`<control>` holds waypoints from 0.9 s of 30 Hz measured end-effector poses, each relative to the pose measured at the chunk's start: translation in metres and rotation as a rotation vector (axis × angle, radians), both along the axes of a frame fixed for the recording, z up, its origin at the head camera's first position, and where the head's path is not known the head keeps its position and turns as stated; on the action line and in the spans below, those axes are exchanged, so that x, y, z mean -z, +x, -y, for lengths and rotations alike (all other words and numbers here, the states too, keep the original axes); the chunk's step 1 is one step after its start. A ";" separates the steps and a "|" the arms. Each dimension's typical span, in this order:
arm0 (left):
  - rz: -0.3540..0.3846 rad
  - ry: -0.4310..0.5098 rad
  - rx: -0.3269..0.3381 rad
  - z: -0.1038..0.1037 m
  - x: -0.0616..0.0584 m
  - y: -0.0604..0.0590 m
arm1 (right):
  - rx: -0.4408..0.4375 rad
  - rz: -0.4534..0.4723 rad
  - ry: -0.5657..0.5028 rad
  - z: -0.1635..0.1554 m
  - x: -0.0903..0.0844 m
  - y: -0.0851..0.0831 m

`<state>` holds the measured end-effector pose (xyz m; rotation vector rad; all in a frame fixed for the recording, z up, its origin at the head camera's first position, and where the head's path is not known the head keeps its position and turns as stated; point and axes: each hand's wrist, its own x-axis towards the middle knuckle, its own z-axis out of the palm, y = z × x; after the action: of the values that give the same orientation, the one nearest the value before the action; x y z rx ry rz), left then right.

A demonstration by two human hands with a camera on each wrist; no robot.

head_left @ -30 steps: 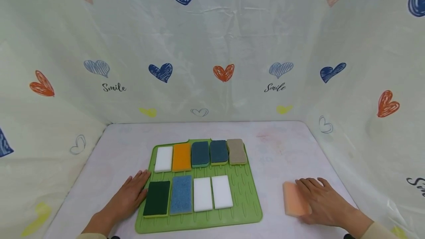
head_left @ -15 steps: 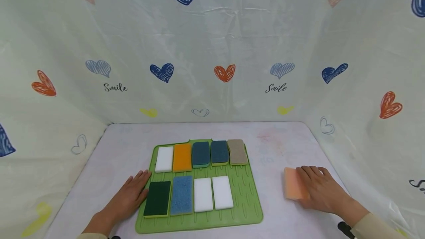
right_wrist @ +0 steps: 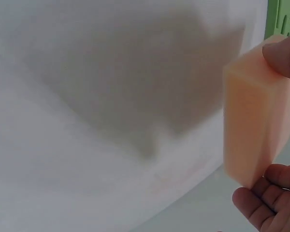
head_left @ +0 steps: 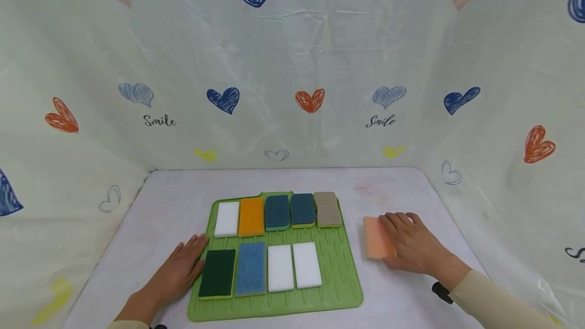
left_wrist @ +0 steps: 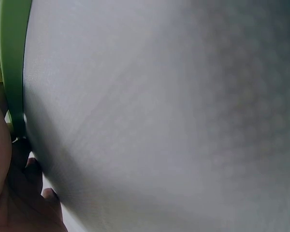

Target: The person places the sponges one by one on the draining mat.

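Observation:
My right hand (head_left: 413, 244) grips a peach-coloured sponge (head_left: 377, 238) to the right of a green mat (head_left: 338, 288). In the right wrist view the thumb and fingers pinch the sponge (right_wrist: 246, 121) from opposite ends, and a shadow lies on the table under it. My left hand (head_left: 175, 273) rests with straight fingers at the mat's left edge, beside a dark green sponge (head_left: 217, 274). The left wrist view shows only part of that hand (left_wrist: 26, 193) against the mat's green rim (left_wrist: 14, 58).
The mat's back row has a white sponge (head_left: 226, 219), an orange one, two dark blue ones and a grey-beige sponge (head_left: 327, 209). In front, beside the dark green one, lie a blue sponge (head_left: 250, 269) and two white ones. A heart-printed sheet (head_left: 292, 55) surrounds the table.
My right hand has carried the peach sponge away from the front edge, then leftward toward the mat. The left hand has stayed in place.

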<state>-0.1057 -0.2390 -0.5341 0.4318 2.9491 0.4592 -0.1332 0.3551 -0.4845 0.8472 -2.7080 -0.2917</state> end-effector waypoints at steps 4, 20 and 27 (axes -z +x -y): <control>-0.009 -0.005 0.006 -0.001 -0.001 0.000 | -0.031 -0.009 -0.006 0.015 -0.001 -0.005; -0.004 -0.004 0.004 -0.001 -0.001 0.000 | -0.140 0.076 -0.036 0.075 0.003 -0.002; -0.019 -0.009 0.005 0.001 0.001 0.000 | -0.183 0.112 -0.029 0.089 0.009 0.007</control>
<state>-0.1060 -0.2401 -0.5351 0.4443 2.9667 0.4435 -0.1264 0.2657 -0.4933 1.1245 -2.7031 -0.1700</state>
